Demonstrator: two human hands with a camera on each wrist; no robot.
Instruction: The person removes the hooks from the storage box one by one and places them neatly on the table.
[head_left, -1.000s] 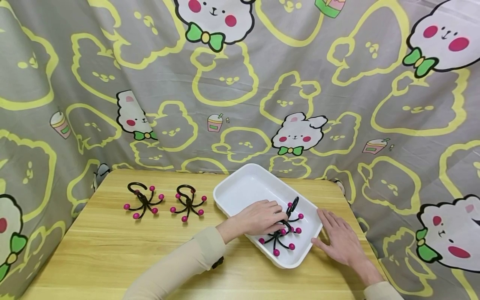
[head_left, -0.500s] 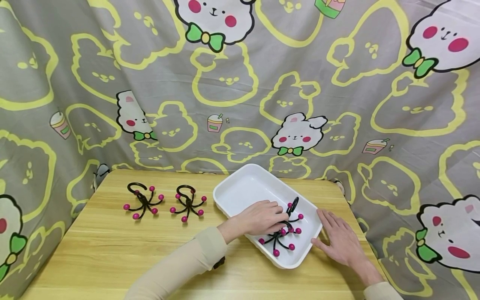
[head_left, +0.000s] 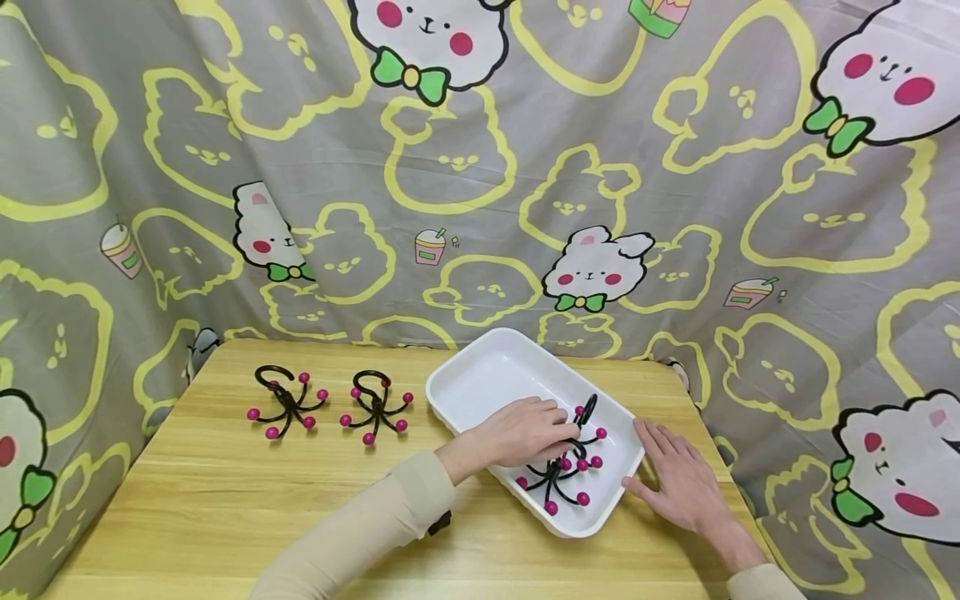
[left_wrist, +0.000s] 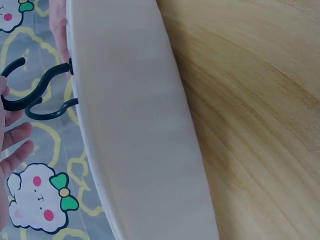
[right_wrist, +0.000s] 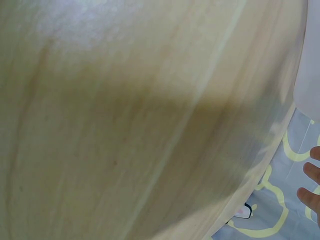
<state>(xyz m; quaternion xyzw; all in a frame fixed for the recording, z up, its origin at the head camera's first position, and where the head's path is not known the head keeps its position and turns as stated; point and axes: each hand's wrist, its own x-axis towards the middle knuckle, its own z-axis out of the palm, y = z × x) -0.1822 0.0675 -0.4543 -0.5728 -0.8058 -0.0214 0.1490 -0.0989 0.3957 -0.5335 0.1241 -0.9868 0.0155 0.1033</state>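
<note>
Inside the white tray (head_left: pixel 483 379), my left hand (head_left: pixel 517 435) holds a black hook hanger (head_left: pixel 553 477) with pink ball tips by its curved top. The left wrist view shows fingers (left_wrist: pixel 19 134) beside that curved hook (left_wrist: pixel 37 94); the arms are hidden behind the tray wall (left_wrist: pixel 130 120). A second such hanger (head_left: pixel 589 408) lies in the tray just behind, partly covered by the first. At the tray's right end rests my right hand (head_left: pixel 678 479), fingers extended along the rim and thumb apart. Its fingertips (right_wrist: pixel 311 172) show at the edge of the right wrist view.
Two more hangers, one at the far left (head_left: pixel 287 404) and one nearer the tray (head_left: pixel 375 408), stand on the wooden table (head_left: pixel 247 492). A dark object (head_left: pixel 440 523) shows partly from under the left forearm. A patterned curtain (head_left: pixel 480 167) hangs behind and at both sides.
The hanger in my left hand has shifted very slightly toward the front left of the tray. The right hand, the tray and the other hangers keep their places.
</note>
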